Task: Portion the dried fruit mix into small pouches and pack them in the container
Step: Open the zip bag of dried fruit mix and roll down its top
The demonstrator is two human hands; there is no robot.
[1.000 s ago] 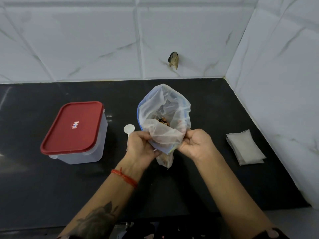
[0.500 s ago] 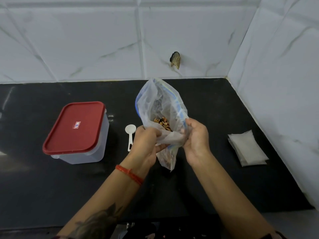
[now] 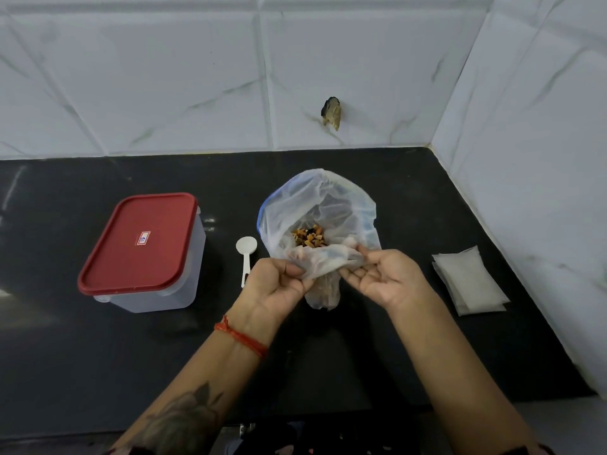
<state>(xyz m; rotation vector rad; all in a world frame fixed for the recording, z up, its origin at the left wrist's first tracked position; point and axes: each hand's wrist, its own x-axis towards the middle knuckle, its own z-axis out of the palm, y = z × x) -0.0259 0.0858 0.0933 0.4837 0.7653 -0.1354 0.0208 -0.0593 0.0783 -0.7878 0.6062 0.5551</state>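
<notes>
Both hands hold the near rim of the clear plastic bag (image 3: pixel 318 205) above the black counter (image 3: pixel 65 356): the left hand (image 3: pixel 279 284) grips it with curled fingers, and the right hand (image 3: pixel 387 277) pinches it between thumb and fingers. The bag's mouth gapes, showing the dried fruit mix (image 3: pixel 308 237) inside. The red-lidded container (image 3: pixel 144 251) stands closed to the left, a white spoon (image 3: pixel 245 256) lies between it and the bag, and small pouches (image 3: pixel 469 279) lie stacked well to the right.

Two hands are holding a clear plastic bag (image 3: pixel 318 208) open in the middle of the black counter (image 3: pixel 65 356). The left hand (image 3: pixel 276 284) and right hand (image 3: pixel 384 277) are pinching its near rim. Brown and orange dried fruit bits (image 3: pixel 308 238) are sitting inside. A white plastic spoon (image 3: pixel 245 257) is lying just left of the bag, a clear box with a red lid (image 3: pixel 141 244) farther left, and flat white pouches (image 3: pixel 469 280) near the right edge.
</notes>
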